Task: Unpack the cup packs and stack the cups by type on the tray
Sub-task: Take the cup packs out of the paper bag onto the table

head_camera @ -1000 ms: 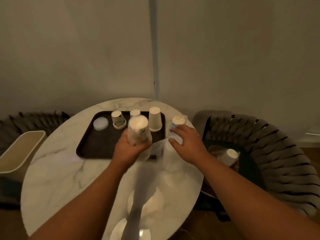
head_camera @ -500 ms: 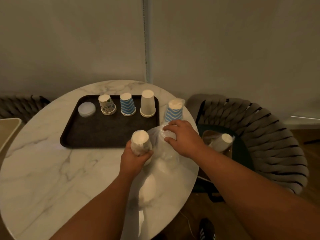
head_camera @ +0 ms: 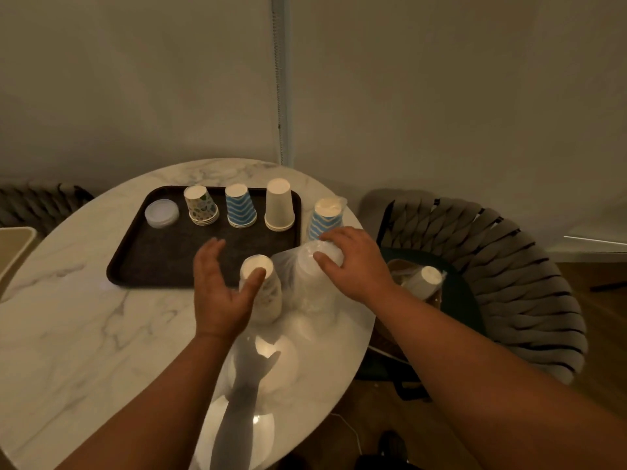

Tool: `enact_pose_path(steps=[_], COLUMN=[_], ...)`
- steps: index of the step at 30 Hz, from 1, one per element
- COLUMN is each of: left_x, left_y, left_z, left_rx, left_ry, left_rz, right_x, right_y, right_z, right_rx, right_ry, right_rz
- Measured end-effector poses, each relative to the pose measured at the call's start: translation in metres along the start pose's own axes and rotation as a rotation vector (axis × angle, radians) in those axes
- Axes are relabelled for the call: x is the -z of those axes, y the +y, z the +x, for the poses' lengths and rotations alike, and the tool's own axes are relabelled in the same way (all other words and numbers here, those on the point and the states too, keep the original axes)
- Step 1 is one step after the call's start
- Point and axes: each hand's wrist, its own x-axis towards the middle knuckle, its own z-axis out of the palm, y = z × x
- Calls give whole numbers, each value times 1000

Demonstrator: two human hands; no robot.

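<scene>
Two hands at worktop's right edge: left hand (head_camera: 220, 293) fingers spread beside upturned wrapped paper cup pack (head_camera: 261, 290); right hand (head_camera: 356, 262) fingers curled gripping clear plastic-wrapped cup pack (head_camera: 310, 283). Four stacks on dark rectangular tray (head_camera: 169, 262).

Left hand (head_camera: 220, 293) spread open beside a wrapped cup pack (head_camera: 263, 293) standing on the marble table (head_camera: 84, 334). Right hand (head_camera: 353, 262) gripping a clear plastic-wrapped pack (head_camera: 305, 283). Four stacks lined on the dark tray (head_camera: 163, 259); blue-striped pack (head_camera: 325, 220) just beside it.
</scene>
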Motion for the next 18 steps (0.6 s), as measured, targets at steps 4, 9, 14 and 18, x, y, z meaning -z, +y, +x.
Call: enact_pose_path(steps=[4,9,14,18], left_x=[-16,-93,-202,-299], left_y=[68,157,191,153], left_z=[29,26,-22,-50], left_rx=[-270,-451,-150,587], left_ry=[103,37,-311,-576], left_rz=[-52,-206,-273,-251], right_x=[16,48,72,69], right_y=[26,92,197,280], right_z=[7,12,2,-11], right_rx=[-25,-114,-251,-400], right_ry=[114,196,180,38], right_rz=[101,129,109,23])
